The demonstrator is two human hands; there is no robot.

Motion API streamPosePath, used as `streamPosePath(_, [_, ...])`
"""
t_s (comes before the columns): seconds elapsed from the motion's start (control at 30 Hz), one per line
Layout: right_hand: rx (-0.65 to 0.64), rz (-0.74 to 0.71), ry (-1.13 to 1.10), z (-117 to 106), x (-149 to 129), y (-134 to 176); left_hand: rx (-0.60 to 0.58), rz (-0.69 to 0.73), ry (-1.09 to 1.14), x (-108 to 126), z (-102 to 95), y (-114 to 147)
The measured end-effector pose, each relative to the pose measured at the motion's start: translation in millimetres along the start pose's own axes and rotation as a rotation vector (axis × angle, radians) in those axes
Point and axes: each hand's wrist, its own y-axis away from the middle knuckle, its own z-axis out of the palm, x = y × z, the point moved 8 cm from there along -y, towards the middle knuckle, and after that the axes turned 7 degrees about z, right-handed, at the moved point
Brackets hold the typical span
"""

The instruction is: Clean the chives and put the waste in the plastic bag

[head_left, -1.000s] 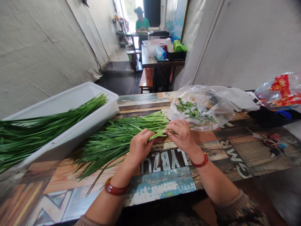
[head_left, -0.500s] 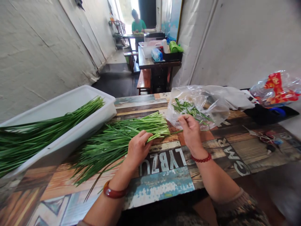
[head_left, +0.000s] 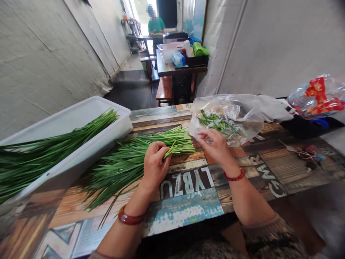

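Pinch the few garlic chives [head_left: 167, 151] lightly between the thumb and curled forefinger of the left hand [head_left: 156, 162], closed as shown, with the pale ends projecting past the fingertips. Note the right hand [head_left: 215, 146] just right of those ends, with fingers loosely parted and with no held item visible. For sound handling, press enough to prevent slipping, not enough to bruise. Fan the ends apart before bringing in the right fingers; draw along the stem, not across. Avoid dragging neighbours from the chive pile [head_left: 125, 154], lying beneath and left of the left fingers. Locate the clear plastic bag [head_left: 234, 102], with green scraps [head_left: 217, 124] inside, just beyond the right fingers, and the white plastic tub [head_left: 124, 126], with more chives [head_left: 67, 138] inside, well left of both hands. Read inverted "LYBZU" [head_left: 186, 181] on the printed tabletop [head_left: 188, 210], just nearside of the fingers, and sideways "GMR" [head_left: 265, 175] right of the right fingers. Treat the red-and-clear package [head_left: 318, 95], far right of the fingers, as illegible.
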Motion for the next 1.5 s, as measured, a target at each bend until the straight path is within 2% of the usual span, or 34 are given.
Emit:
streamPosePath(0.07, [-0.140, -0.064, 0.036, 13, -15, 5, -0.008, 0.018, 0.036, 1, 0.5, 0])
streamPosePath(0.13, [-0.218, -0.103, 0.132, 21, -25, 9, -0.038, 0.019, 0.058, 0, 3.6, 1])
streamPosePath(0.23, [-0.280, -0.139, 0.253, 29, -32, 15, -0.068, 0.004, 0.027, -3, 7.5, 4])
streamPosePath(0.4, [-0.344, -0.170, 0.298, 39, -29, 20, -0.095, -0.013, 0.008, -3, 10.2, 4])
streamPosePath(0.53, [-0.302, -0.184, 0.237, 34, -30, 18, -0.131, -0.033, 0.049, -2, 11.8, 2])
streamPosePath(0.73, [-0.221, -0.213, 0.135, 25, -34, 17, -0.086, -0.057, 0.169, -3, 10.8, 1])
streamPosePath(0.97, [-0.192, -0.232, 0.047, 30, -42, 21, -0.200, -0.076, 0.103, -3, 17.8, 2])
streamPosePath(1.27, [-0.134, -0.226, 0.045, 35, -48, 23, -0.312, -0.071, 0.146, -1, 25.8, 3])
streamPosePath(1.4, [-0.119, -0.272, 0.077, 34, -56, 27, -0.314, -0.092, 0.167, -3, 28.2, 4])
streamPosePath(1.5, [-0.096, -0.264, 0.021, 34, -59, 27, -0.306, -0.103, 0.183, -3, 28.4, 4])
